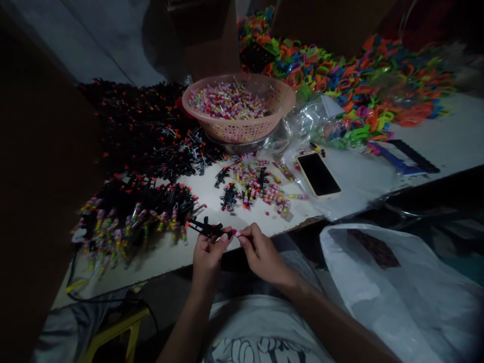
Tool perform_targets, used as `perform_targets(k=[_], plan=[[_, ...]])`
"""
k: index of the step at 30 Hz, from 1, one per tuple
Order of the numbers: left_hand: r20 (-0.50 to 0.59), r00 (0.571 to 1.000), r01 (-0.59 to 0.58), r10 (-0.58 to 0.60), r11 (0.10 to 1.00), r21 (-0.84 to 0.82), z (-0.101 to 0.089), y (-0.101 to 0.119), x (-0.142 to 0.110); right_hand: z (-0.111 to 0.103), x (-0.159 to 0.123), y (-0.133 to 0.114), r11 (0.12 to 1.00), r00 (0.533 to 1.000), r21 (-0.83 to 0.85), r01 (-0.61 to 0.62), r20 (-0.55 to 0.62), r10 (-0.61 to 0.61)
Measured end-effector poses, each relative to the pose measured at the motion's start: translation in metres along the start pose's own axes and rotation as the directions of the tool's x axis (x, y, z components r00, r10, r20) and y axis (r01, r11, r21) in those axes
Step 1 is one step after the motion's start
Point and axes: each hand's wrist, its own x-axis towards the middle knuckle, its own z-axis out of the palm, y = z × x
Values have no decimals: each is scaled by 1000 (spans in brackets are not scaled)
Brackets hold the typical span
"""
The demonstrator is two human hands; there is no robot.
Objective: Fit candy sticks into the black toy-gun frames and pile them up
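My left hand (210,247) is closed around a small black toy gun (206,228) with an orange tip, held over the table's front edge. Between the fingers of my right hand (260,252) is a small candy tube (237,233) with a pink and white wrapper, up against the rear end of the toy gun. Most of the tube is hidden by my fingers. Just beyond my hands lie a few black toy guns (229,196) and a scatter of loose candy tubes (274,194). To the left, toy guns with candy tubes attached (128,222) form a pile.
A pink perforated basket (238,128) of candy tubes stands behind. A heap of black toy guns (132,121) fills the back left, colourful plastic pieces (340,75) the back right. A phone (318,174) lies right; a white sack (397,292) stands below the edge.
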Motion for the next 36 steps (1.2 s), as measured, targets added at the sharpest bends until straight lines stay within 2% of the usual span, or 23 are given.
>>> perform_targets(k=[2, 8, 15, 18, 22, 25, 28, 32, 34, 36], plan=[[1, 1000, -14, 14, 999, 29, -1, 0, 1, -3, 0, -1, 999, 998, -34, 14, 55, -12], [9, 1000, -4, 3, 993, 118, -2, 1, 3, -5, 0, 4, 998, 993, -49, 44, 111, -38], [24, 998, 62, -64, 995, 76, -11, -4, 5, -3, 3, 6, 998, 985, -57, 9, 170, 1], [-5, 996, 90, -90, 994, 54, -8, -5, 5, 1, 3, 6, 979, 989, -200, 33, 150, -3], [-65, 980, 186, -188, 982, -39, 1, -9, 4, 3, 4, 7, 869, 995, -490, 67, 95, -23], [-7, 972, 234, -236, 969, -81, 6, -13, 2, 1, 5, 10, 808, 992, -580, 105, 119, -44], [50, 968, 250, -246, 964, -86, 9, -16, 0, 1, 3, 12, 813, 991, -575, 94, 130, -23], [46, 980, 196, -194, 980, -44, 9, -10, 4, -1, 7, 10, 871, 992, -483, 90, 124, -34], [-17, 996, 88, -88, 995, 44, 3, 3, 13, -9, 15, 11, 880, 990, -457, 130, 115, -86], [-94, 992, -68, 87, 978, 197, -12, 24, 26, -23, 26, 18, 855, 995, -509, 99, 22, -102]])
